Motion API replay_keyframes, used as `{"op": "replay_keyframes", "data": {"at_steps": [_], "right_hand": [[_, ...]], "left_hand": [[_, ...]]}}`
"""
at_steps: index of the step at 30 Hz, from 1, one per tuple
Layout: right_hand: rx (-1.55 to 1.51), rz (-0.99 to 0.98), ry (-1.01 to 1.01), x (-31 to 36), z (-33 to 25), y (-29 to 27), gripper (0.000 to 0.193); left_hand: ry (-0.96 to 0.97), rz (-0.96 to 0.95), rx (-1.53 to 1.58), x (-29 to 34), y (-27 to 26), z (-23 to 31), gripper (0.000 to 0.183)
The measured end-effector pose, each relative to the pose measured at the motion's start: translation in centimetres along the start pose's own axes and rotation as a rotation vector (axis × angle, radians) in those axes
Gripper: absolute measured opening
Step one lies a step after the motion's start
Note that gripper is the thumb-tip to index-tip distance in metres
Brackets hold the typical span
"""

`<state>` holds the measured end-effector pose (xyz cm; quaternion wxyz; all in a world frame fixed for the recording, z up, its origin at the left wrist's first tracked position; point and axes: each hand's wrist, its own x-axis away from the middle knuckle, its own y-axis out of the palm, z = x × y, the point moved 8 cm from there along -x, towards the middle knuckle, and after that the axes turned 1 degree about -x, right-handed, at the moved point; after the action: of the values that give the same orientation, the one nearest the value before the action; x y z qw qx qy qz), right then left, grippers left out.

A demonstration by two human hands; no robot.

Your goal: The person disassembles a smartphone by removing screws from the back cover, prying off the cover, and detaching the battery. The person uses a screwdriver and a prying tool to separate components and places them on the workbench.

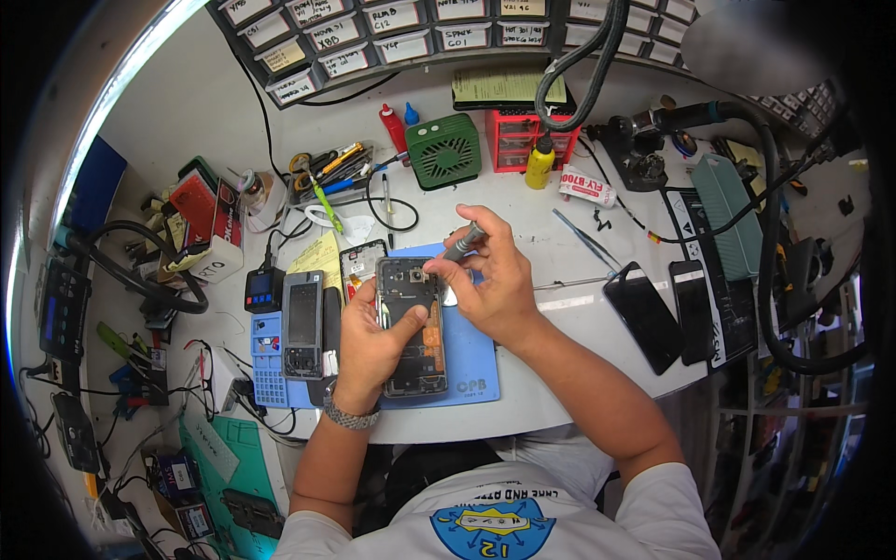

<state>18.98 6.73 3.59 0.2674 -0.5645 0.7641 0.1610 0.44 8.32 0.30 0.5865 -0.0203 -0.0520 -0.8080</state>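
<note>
An opened phone [411, 362], its dark inner side and orange flex cable facing up, sits over a blue repair mat [482, 364]. My left hand [371, 334] grips the phone's left edge, with the thumb lying across its inside. In my right hand [497, 285] is a small grey-handled screwdriver [463, 244], pinched between the fingers at the phone's upper right corner. Its tip is too small to make out. Left of the phone, partly on the mat, lies a dark phone frame [303, 322]. Another opened phone part [364, 257] rests just beyond my left hand.
Tweezers [588, 239] and two black phones [642, 319] lie on the right. A green fan [444, 152], yellow bottle [539, 164] and red drawer box [509, 124] stand at the back. Pens and tools [341, 168] crowd the far left. Cables hang at both sides.
</note>
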Motion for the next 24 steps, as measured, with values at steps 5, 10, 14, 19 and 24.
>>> {"op": "replay_keyframes", "data": {"at_steps": [5,10,14,19,24], "right_hand": [[-0.019,0.011,0.040,0.0,0.2,0.0,0.070],[-0.188,0.067,0.235,0.3,1.8,-0.2,0.072],[-0.507,0.164,0.429,0.5,3.7,-0.1,0.069],[-0.606,0.215,0.593,0.9,4.4,-0.1,0.067],[-0.690,0.226,0.658,1.2,4.7,0.2,0.066]], "left_hand": [[0.021,-0.004,0.016,0.0,0.1,0.1,0.040],[0.015,-0.003,0.062,0.0,0.0,0.2,0.039],[-0.009,-0.002,0.111,0.0,0.0,0.1,0.042],[0.002,-0.013,0.167,-0.1,0.1,0.3,0.042],[-0.005,-0.025,0.202,-0.1,0.2,0.6,0.040]]}}
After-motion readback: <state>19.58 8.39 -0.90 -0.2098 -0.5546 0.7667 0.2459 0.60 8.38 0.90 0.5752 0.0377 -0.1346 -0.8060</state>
